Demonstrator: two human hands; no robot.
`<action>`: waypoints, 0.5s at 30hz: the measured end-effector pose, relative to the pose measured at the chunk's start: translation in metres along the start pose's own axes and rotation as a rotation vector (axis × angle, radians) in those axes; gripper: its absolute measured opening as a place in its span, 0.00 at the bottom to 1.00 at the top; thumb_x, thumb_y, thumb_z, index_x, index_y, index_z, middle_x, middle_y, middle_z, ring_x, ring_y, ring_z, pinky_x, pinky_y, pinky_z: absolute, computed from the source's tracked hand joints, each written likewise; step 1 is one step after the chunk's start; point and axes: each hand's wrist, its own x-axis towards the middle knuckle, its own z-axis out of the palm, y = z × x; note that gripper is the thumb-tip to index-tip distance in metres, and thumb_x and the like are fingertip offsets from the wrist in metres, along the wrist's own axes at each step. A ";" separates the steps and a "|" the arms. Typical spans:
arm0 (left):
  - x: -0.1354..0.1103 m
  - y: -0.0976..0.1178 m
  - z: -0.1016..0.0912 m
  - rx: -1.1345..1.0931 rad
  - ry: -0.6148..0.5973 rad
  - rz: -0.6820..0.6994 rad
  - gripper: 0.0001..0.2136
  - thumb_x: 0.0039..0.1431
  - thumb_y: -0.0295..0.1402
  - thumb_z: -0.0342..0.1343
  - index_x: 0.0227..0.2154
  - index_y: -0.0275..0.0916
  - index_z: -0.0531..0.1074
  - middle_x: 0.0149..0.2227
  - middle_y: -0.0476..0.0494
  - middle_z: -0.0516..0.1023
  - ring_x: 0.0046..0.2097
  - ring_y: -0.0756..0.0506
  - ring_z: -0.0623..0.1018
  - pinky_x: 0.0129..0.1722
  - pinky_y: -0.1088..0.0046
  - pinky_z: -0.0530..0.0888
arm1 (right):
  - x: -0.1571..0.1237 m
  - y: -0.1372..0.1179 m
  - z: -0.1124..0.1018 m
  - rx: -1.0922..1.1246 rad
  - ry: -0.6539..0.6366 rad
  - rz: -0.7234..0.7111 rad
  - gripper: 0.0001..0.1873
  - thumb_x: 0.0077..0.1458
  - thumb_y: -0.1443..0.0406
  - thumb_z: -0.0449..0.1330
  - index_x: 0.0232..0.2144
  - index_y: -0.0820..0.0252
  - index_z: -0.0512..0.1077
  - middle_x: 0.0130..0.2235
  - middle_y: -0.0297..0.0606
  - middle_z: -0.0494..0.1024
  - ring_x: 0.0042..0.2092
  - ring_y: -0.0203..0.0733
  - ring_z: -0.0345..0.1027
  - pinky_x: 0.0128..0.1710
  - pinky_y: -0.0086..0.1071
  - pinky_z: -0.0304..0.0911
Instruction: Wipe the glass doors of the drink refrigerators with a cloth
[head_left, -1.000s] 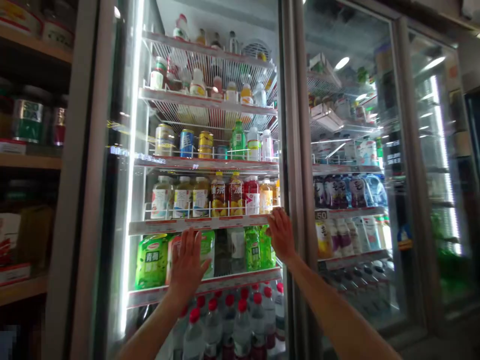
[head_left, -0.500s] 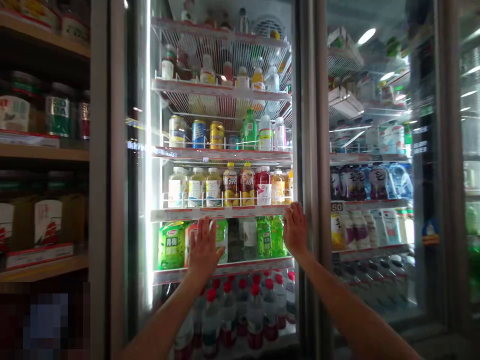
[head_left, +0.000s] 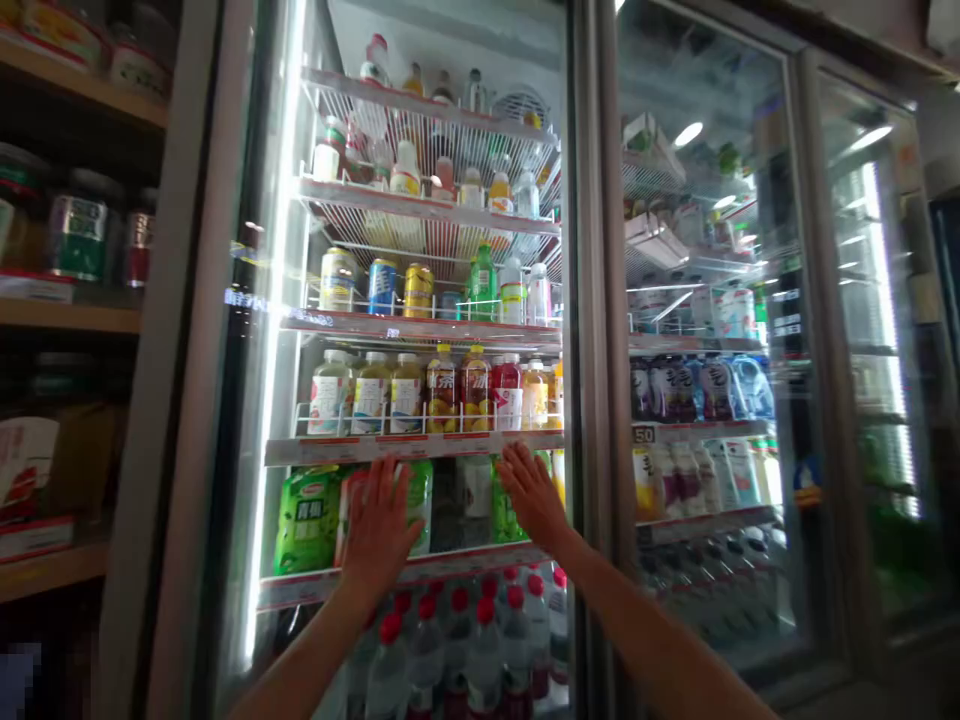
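Observation:
Both arms reach forward to a lit drinks fridge with a glass door. My left hand (head_left: 379, 525) is raised with its fingers stretched out and holds nothing. It is in front of the shelf with a green drink pack (head_left: 307, 522). My right hand (head_left: 534, 497), fingers extended and nothing in it, lies before green bottles (head_left: 504, 512), just below the price strip (head_left: 442, 446). Whether either hand touches the glass, I cannot tell. Above them stands a row of juice and tea bottles (head_left: 442, 388).
Red-capped bottles (head_left: 484, 640) fill the bottom of the fridge. Cans (head_left: 382, 287) stand on a higher shelf. A metal door frame (head_left: 598, 350) separates this fridge from a second one at right. Wooden shelves with jars (head_left: 82, 225) are at left.
The view has turned and tilted, so the fridge sits further left and slants. My right hand has moved left from the door's edge, closer to my left hand.

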 end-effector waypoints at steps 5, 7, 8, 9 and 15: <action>-0.001 -0.001 0.002 -0.015 0.000 0.003 0.30 0.52 0.36 0.51 0.58 0.32 0.55 0.64 0.33 0.46 0.65 0.38 0.42 0.61 0.52 0.49 | 0.010 0.023 -0.002 -0.089 0.236 0.410 0.26 0.59 0.71 0.44 0.60 0.65 0.50 0.59 0.52 0.59 0.64 0.48 0.42 0.56 0.51 0.52; -0.002 -0.001 0.004 -0.016 0.002 -0.008 0.30 0.53 0.36 0.50 0.59 0.33 0.54 0.64 0.33 0.45 0.65 0.38 0.42 0.61 0.51 0.48 | 0.014 0.021 -0.001 -0.073 0.238 0.406 0.26 0.58 0.71 0.44 0.60 0.65 0.52 0.59 0.52 0.59 0.64 0.48 0.41 0.57 0.51 0.52; -0.002 -0.001 0.005 -0.016 0.005 -0.010 0.30 0.53 0.37 0.50 0.59 0.33 0.53 0.64 0.34 0.45 0.65 0.38 0.42 0.61 0.51 0.48 | 0.015 0.018 0.000 -0.050 0.194 0.332 0.26 0.58 0.72 0.44 0.59 0.63 0.54 0.59 0.49 0.60 0.64 0.47 0.40 0.57 0.50 0.51; -0.002 -0.001 0.005 -0.015 0.013 -0.007 0.31 0.53 0.37 0.49 0.59 0.33 0.53 0.64 0.34 0.45 0.65 0.38 0.42 0.60 0.50 0.49 | 0.015 0.015 0.001 -0.028 0.139 0.245 0.25 0.58 0.72 0.45 0.58 0.60 0.55 0.59 0.46 0.60 0.65 0.46 0.40 0.58 0.49 0.50; -0.002 0.000 0.004 0.020 0.022 0.005 0.30 0.52 0.36 0.51 0.59 0.33 0.54 0.64 0.34 0.46 0.65 0.38 0.42 0.60 0.51 0.50 | 0.024 0.024 -0.002 0.011 0.216 0.277 0.28 0.57 0.72 0.44 0.61 0.63 0.49 0.59 0.49 0.60 0.64 0.46 0.43 0.56 0.51 0.54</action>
